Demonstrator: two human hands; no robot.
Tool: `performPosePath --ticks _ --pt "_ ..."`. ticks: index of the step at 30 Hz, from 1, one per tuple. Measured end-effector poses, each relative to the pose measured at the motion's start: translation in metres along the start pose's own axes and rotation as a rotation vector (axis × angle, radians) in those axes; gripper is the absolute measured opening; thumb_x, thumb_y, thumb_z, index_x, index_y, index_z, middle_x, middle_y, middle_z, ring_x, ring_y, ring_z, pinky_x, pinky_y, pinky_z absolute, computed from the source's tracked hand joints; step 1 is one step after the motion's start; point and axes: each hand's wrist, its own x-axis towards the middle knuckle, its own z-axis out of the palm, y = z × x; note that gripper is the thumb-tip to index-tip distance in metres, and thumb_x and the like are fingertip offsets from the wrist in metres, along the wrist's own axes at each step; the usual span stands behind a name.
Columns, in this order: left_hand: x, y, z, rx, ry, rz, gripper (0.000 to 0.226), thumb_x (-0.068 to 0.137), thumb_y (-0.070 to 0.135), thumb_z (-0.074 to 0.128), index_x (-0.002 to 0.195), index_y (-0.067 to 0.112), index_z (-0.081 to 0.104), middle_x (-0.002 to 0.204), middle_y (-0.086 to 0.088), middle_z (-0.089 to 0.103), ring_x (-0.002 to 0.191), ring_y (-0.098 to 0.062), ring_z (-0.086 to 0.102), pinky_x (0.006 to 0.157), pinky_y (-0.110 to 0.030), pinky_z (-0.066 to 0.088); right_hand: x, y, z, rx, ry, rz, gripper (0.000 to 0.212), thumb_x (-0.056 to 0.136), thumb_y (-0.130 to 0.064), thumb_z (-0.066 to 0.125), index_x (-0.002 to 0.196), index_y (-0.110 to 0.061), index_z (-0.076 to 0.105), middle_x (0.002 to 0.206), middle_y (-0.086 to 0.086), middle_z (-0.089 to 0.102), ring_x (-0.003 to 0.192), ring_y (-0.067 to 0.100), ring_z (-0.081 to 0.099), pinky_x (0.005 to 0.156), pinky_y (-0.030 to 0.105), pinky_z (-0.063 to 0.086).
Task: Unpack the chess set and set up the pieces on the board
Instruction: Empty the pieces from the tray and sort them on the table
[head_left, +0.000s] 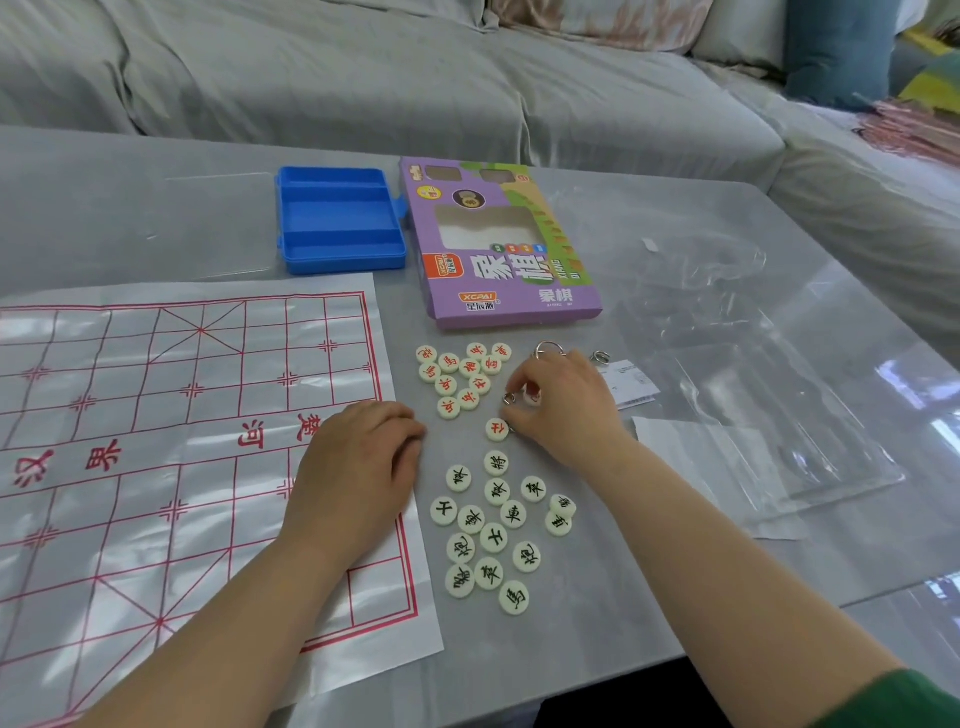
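The paper board (156, 415) with red lines lies flat on the left of the table. To its right, a cluster of red-lettered pieces (457, 374) sits above a larger group of black-lettered pieces (493, 530). One red piece (496, 429) lies alone between the two groups. My right hand (566, 410) is over that gap, and its fingertips pinch a small red-marked piece (532, 397) beside a little metal ring (509, 399). My left hand (363, 467) rests on the board's right edge with its fingers loosely curled; nothing shows in it.
A blue plastic case (337, 218) lies open behind the board, next to the purple cardboard box (498, 249). Clear plastic wrap (727, 312), a paper slip (631, 384) and a metal ring (600, 356) lie to the right. A grey-covered sofa (363, 78) runs behind the table.
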Motion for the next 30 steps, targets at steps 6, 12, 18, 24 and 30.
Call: performPosePath --ticks 6,12,18,24,30 --pt "0.0 0.0 0.0 -0.002 -0.002 0.002 0.038 0.077 0.027 0.038 0.074 0.009 0.071 0.079 -0.005 0.069 0.07 -0.026 0.065 0.064 -0.037 0.05 -0.012 0.016 -0.008 0.163 0.018 0.082 0.025 0.083 -0.024 0.061 0.107 -0.016 0.061 0.109 0.001 0.055 0.106 0.017 0.047 0.083 0.021 0.031" --pt "0.0 0.002 -0.002 0.003 0.007 0.008 0.037 0.077 0.027 0.038 0.074 0.009 0.071 0.078 -0.004 0.069 0.069 -0.026 0.065 0.062 -0.036 0.05 -0.024 0.046 -0.026 0.217 0.015 0.196 0.02 0.085 -0.012 0.057 0.105 -0.013 0.061 0.107 -0.001 0.052 0.083 0.01 0.041 0.068 0.017 0.027" --pt "0.0 0.002 0.0 -0.013 0.015 0.006 0.037 0.077 0.027 0.038 0.074 0.008 0.071 0.079 -0.005 0.069 0.069 -0.027 0.065 0.063 -0.036 0.049 -0.047 0.052 -0.029 0.195 -0.122 0.222 0.034 0.083 -0.021 0.061 0.117 -0.018 0.054 0.113 -0.003 0.048 0.087 0.011 0.043 0.068 0.017 0.035" --pt "-0.001 0.003 -0.001 -0.003 0.026 0.012 0.038 0.076 0.026 0.038 0.074 0.007 0.071 0.079 -0.006 0.069 0.069 -0.027 0.065 0.062 -0.037 0.05 -0.066 0.05 -0.015 0.16 -0.111 0.345 0.049 0.083 -0.029 0.062 0.126 -0.015 0.044 0.127 0.001 0.041 0.112 0.019 0.048 0.084 0.024 0.037" --pt "-0.001 0.005 -0.002 0.003 0.019 0.005 0.038 0.076 0.026 0.038 0.075 0.007 0.071 0.08 -0.007 0.07 0.069 -0.029 0.065 0.063 -0.038 0.05 -0.063 0.051 -0.011 0.149 -0.067 0.342 0.024 0.089 -0.021 0.054 0.111 -0.011 0.054 0.113 0.005 0.054 0.103 0.019 0.051 0.077 0.021 0.032"
